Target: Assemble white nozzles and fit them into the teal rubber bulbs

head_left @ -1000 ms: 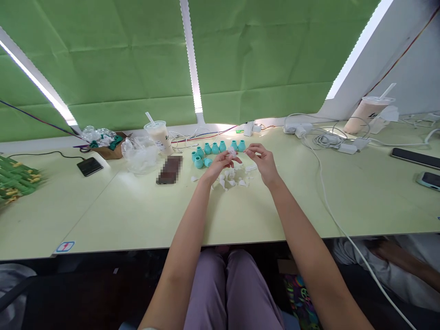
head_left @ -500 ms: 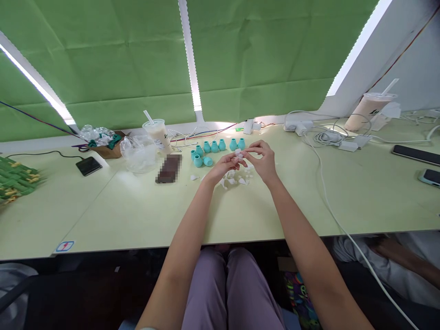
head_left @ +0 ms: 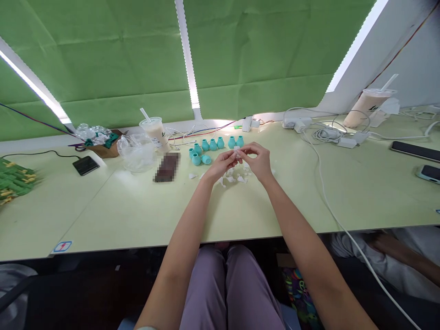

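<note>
Passage is open across the near tabletop (head_left: pixel 120 215) outboard of the left arm (head_left: pixel 187 224), and on the right between the right hand (head_left: pixel 259 161) and the trailing white cable (head_left: pixel 323 197), which bounds that lane. Beyond the left hand (head_left: pixel 220 166) and right hand, turquoise vase-shaped pots (head_left: pixel 213 145) obstruct the far side, a narrow gap separating the right-hand pair from the others, while white scraps (head_left: pixel 231 179) occupy the surface just in front of the hands. Farther left, a pixelated dark rectangle (head_left: pixel 167 167), clear plastic bag (head_left: pixel 135 156) and lidded drink cup (head_left: pixel 154 133) obstruct sideways travel.
</note>
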The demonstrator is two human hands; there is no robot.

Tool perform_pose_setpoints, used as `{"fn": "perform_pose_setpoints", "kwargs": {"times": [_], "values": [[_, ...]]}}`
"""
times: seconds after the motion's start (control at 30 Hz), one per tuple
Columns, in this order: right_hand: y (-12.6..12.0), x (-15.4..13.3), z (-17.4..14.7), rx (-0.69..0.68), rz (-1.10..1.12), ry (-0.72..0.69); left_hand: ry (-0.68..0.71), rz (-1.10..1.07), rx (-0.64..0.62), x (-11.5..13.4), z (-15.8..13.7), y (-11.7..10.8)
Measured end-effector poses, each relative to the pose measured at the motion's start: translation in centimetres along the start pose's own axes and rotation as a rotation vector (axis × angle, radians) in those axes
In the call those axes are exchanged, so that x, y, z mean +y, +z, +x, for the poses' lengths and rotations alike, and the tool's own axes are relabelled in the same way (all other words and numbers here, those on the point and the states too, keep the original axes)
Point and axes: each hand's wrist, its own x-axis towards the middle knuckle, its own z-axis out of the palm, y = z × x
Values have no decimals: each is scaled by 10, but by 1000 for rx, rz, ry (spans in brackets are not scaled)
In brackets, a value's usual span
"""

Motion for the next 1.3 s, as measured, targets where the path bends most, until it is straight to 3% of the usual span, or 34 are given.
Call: {"fn": "perform_pose_setpoints", "kwargs": {"times": [0.2, 0.53, 0.77, 1.3], "values": [[5, 4, -1, 50, 106, -49, 9, 104, 26, 2, 0, 1], [7, 10, 2, 23, 300, 158, 28, 45, 12, -1, 2, 2], [-1, 14, 1, -219, 499, 310, 57, 99, 0, -4, 4, 5], [7, 21, -1, -152, 684, 364, 165, 207, 51, -12, 10, -2]]}}
